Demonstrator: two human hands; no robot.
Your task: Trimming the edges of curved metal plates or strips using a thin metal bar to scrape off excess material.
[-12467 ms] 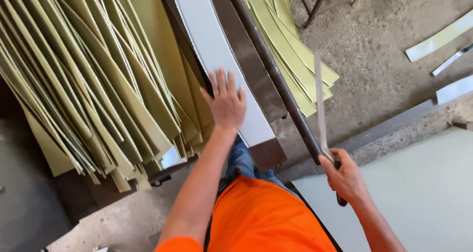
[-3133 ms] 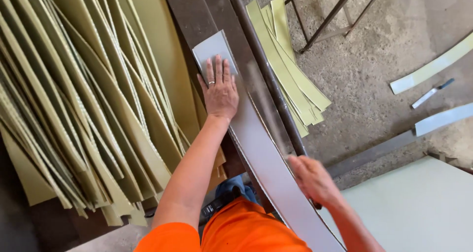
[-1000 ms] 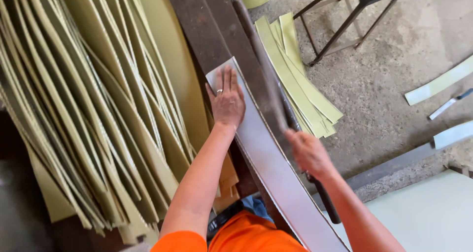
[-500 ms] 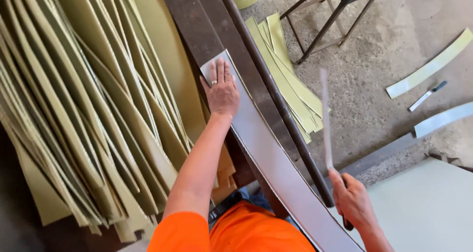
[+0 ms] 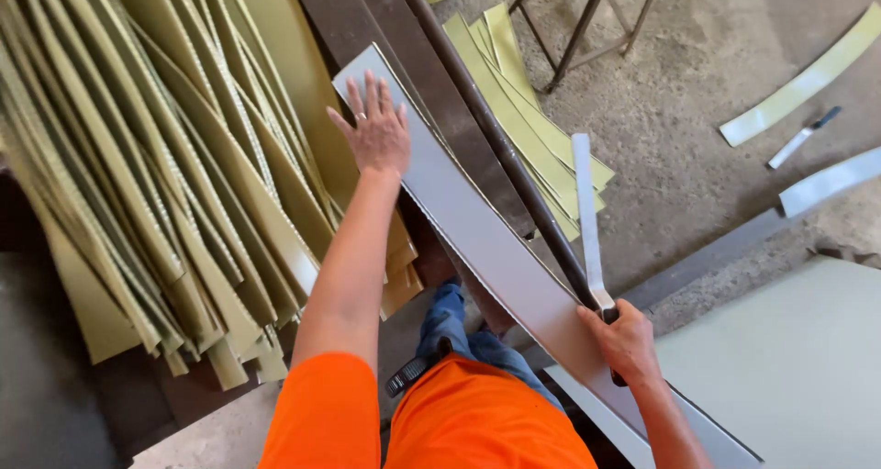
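A long grey sheet-metal strip (image 5: pixel 500 249) lies slanted across a dark cutting bench. My left hand (image 5: pixel 374 131) presses flat on its far end, fingers spread. My right hand (image 5: pixel 626 340) grips the lower end of a long dark lever bar (image 5: pixel 486 129) that runs along the strip's right edge. A narrow cut sliver of grey metal (image 5: pixel 587 217) stands up from beside that hand.
A big heap of olive-yellow cut strips (image 5: pixel 156 157) fills the left. More yellow strips (image 5: pixel 528 111) lie on the concrete floor right of the bar, beside a metal stand's legs (image 5: pixel 578 28). Loose strips (image 5: pixel 808 65) lie far right. A pale sheet (image 5: pixel 798 377) is at lower right.
The grey strip has slid further from me under my left hand. My right hand went from the strip's edge down to the lever's end, and a thin cut sliver now stands beside it.
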